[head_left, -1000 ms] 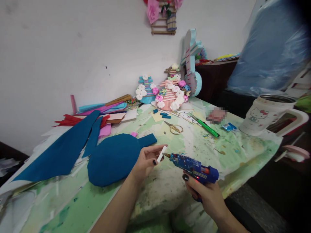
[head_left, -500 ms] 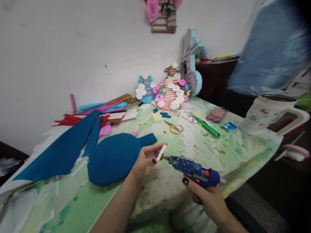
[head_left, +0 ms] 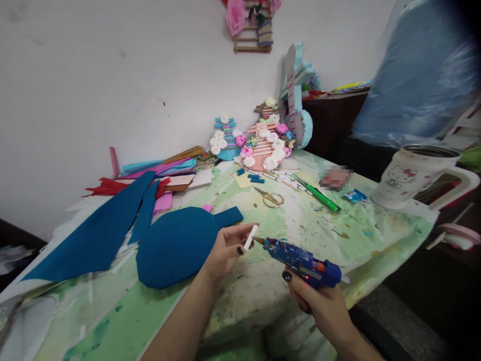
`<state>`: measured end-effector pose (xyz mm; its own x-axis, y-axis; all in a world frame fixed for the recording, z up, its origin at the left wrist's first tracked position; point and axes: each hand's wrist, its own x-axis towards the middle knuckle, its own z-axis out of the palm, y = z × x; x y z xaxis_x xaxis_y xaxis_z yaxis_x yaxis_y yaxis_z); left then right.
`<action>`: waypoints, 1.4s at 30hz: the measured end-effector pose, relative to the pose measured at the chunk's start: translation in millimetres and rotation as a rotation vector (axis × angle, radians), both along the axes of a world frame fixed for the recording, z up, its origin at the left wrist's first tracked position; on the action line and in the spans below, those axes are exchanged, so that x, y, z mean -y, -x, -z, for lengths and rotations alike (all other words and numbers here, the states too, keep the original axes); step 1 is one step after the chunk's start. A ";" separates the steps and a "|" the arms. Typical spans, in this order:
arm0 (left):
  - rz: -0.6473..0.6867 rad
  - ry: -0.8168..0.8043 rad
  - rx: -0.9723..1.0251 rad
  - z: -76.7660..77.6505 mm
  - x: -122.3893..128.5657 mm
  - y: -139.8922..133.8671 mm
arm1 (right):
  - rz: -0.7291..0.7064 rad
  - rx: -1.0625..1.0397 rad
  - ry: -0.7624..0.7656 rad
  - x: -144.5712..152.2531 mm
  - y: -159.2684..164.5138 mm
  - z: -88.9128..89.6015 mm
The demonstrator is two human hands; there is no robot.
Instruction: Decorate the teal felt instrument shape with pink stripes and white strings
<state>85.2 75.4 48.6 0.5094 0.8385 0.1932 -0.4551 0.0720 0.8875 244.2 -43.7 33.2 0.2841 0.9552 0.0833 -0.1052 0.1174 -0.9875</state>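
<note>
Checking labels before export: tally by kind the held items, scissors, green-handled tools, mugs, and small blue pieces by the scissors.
Glue gun, held: 1
White piece, held: 1
Scissors: 1
Green-handled tool: 1
Mug: 1
Small blue pieces: 3
Total: 8

Strip (head_left: 251,238): small, white, straight-edged; pinched in the fingers of the left hand (head_left: 225,249), held at a slant, top end leaning right.
Glue gun (head_left: 296,259): blue, streaked with whitish residue, red light glowing on its side; gripped in the right hand (head_left: 315,298), pointing left.
Nozzle (head_left: 259,241): brownish, tip at the strip; contact unclear.
Glue stick (head_left: 345,280): pale end jutting from the gun's rear.
</note>
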 end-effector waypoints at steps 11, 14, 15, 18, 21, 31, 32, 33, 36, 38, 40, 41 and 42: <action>0.019 -0.017 0.007 1.1 0.0 0.5 | 0.074 0.044 -0.003 -6.6 -4.4 -3.5; 0.025 -0.028 -0.004 2.4 -0.7 0.7 | 0.062 0.020 -0.006 -7.1 -5.1 -3.4; 0.026 -0.029 -0.005 3.0 -1.0 0.7 | 0.059 0.013 -0.006 -7.1 -5.3 -3.1; 0.024 -0.024 -0.002 3.9 -1.3 0.5 | 0.062 0.021 0.001 -7.1 -5.5 -1.3; 0.020 -0.025 -0.004 3.6 -0.7 0.4 | 0.080 0.021 0.019 -7.5 -5.8 1.3; 0.036 -0.022 0.022 4.8 -0.7 0.7 | 0.040 -0.074 0.023 -9.5 -5.3 5.4; 0.033 -0.018 0.021 5.0 -0.5 0.8 | 0.015 -0.104 0.026 -10.8 -4.5 6.0; 0.030 -0.014 0.020 5.1 -0.4 0.9 | -0.009 -0.137 0.026 -12.2 -3.6 6.6; 0.031 -0.011 0.018 4.7 0.0 0.8 | -0.045 -0.234 0.016 -16.6 -0.2 7.6; 0.034 -0.010 0.022 4.1 0.1 0.5 | -0.060 -0.276 0.016 -18.7 2.4 8.2; 0.038 -0.008 0.025 3.6 0.1 0.3 | -0.082 -0.309 0.019 -20.0 5.0 8.8; 0.042 -0.008 0.028 3.6 0.0 0.3 | -0.088 -0.331 0.019 -20.5 6.3 9.2; 0.048 -0.010 0.029 3.7 -0.1 0.4 | -0.091 -0.357 0.018 -20.9 7.5 9.6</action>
